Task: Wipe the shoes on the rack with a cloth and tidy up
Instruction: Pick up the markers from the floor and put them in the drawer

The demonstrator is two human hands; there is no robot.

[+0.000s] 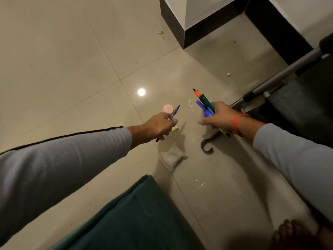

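Note:
My left hand (159, 125) pinches a blue pen (175, 111) above the tiled floor, its tip pointing up and away. My right hand (219, 115) grips a bundle of pens and markers (204, 103), orange, green and blue ones sticking out of the fist. A white crumpled cloth (172, 156) lies on the floor below and between the two hands. A small yellow item (175, 128) shows just under my left hand. No shoes are visible.
A dark hook-shaped handle (207, 147) lies on the floor under my right hand. A grey metal rack frame (281, 78) with dark shelves stands at the right. A teal cushion (137, 217) fills the bottom centre. A wall corner with black skirting (182, 31) is ahead. My bare foot (292, 235) shows at bottom right.

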